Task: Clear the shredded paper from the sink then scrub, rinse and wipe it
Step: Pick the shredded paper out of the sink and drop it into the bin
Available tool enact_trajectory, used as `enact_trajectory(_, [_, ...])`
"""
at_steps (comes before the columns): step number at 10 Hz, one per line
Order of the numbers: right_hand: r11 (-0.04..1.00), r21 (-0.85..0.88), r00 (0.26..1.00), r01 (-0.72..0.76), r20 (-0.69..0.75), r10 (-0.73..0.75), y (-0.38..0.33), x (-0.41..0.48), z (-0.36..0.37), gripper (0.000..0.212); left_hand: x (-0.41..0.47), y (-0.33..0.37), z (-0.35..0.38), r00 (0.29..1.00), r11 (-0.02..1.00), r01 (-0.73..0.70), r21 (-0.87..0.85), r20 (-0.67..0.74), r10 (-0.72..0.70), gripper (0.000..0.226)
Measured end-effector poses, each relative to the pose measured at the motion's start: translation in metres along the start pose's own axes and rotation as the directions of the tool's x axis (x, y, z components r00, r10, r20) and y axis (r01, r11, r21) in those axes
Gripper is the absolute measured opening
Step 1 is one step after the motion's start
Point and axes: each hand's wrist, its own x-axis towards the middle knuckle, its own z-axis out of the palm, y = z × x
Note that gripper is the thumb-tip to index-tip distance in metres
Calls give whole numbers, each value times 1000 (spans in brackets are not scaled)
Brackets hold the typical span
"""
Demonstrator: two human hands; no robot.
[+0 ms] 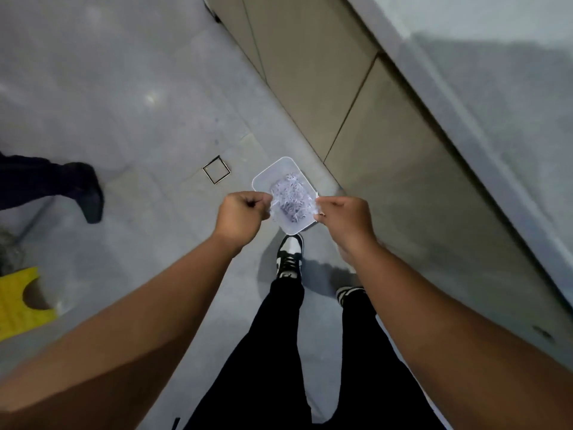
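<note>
Left hand [240, 212] pinches the left rim of a white tub [280, 169], and right hand [344, 217] is curled round the right rim. Paper [291, 200] is heaped inside it, up over the floor [139, 119] and the shoes [290, 259]. Drain [216, 169] is just past it. Cabinets [310, 88] and bench [496, 119] are on the right. Someone's leg [62, 184] and a yellow thing [18, 305] are well off left.

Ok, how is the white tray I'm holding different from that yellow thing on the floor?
The tray is white; the yellow thing is bright yellow. The tray is held up off the floor between the left hand and the right hand; the yellow thing lies on the floor, untouched. The tray holds shredded paper; the yellow thing shows only a rounded cut-out. Nothing plainly shared.
</note>
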Motion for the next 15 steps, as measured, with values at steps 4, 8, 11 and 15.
enact_trajectory(4, [956,98,961,-277,17,276,71,128,59,30,115,-58,43,955,946,296,-135,14,-297,34])
enact_trajectory(8, [954,-157,941,-257,-267,210,115,202,109,25,155,-69,68,976,968,209,137,-94,-197,24])
enact_trajectory(11, [947,-169,952,-272,-193,239,118,199,105,20,162,-63,77,959,959,283,4,-25,-283,15])
enact_trajectory(15, [972,45,972,-230,-29,231,96,163,112,14,154,-62,70,894,878,448,-169,111,-435,17])
